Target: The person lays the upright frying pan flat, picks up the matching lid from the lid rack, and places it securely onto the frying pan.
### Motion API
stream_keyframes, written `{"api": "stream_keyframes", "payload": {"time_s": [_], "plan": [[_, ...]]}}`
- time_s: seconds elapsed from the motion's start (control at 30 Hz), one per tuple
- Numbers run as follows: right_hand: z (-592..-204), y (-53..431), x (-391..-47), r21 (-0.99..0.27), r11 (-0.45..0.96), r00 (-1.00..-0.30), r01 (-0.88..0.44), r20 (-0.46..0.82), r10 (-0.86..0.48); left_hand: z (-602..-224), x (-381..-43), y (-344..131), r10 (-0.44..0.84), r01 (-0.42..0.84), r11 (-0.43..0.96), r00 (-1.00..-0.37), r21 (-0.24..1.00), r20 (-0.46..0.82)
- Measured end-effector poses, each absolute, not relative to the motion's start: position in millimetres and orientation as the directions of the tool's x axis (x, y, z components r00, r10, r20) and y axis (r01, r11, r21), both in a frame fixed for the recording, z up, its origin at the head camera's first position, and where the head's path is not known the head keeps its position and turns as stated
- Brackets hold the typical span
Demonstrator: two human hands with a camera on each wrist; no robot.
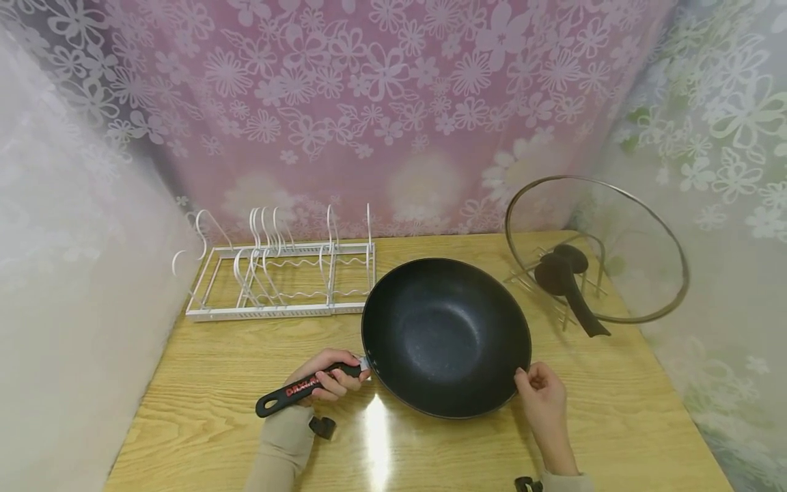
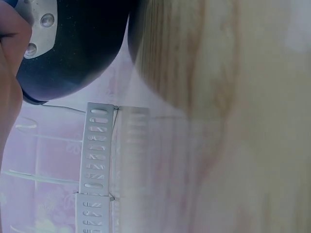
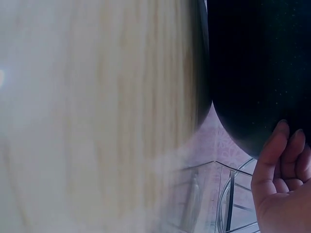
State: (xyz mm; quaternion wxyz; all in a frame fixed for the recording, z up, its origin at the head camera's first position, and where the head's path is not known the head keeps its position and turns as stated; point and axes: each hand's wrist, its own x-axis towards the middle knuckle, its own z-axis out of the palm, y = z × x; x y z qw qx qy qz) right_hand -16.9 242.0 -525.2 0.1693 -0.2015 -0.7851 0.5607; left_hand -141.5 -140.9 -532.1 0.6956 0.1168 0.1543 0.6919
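Observation:
A black wok (image 1: 445,338) with its inside facing up is at the middle of the table. My left hand (image 1: 335,376) grips its long black handle (image 1: 295,395) close to the metal joint, fingers curled round it. At the right side of the rim, my right hand (image 1: 544,396) pinches the edge, thumb over it. In the right wrist view, the fingers of that hand (image 3: 286,174) curl against the dark outside of the wok (image 3: 257,63). The left wrist view shows the riveted handle bracket (image 2: 41,29). Whether the wok's base touches the table cannot be told.
A white metal rack (image 1: 258,313) with upright curved dividers stands at the back left. At the back right, a glass lid (image 1: 676,301) with a black handle (image 1: 574,294) leans tilted on a wire stand (image 1: 599,273). Floral curtains (image 1: 381,102) enclose the wooden table (image 1: 203,403).

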Motion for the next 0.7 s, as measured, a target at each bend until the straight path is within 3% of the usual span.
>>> {"api": "stream_keyframes", "payload": {"time_s": [0.27,0.5,0.7], "plan": [[-503.4,230.8,-10.7,-0.947,0.312,-0.883,0.076,0.082,0.463,-540.2,-145.3,-144.1,0.998,-0.959,0.056,0.046,0.278,-0.041],[-530.0,242.7,-15.7,-0.949,0.301,-0.878,0.096,0.062,0.474,-543.9,-144.4,-144.2,0.998,-0.972,0.055,0.051,0.229,-0.023],[-540.4,247.0,-13.7,-0.959,0.273,-0.880,0.077,0.063,0.471,-550.8,-146.5,-142.8,0.999,-0.951,0.005,0.021,0.310,0.049]]}}
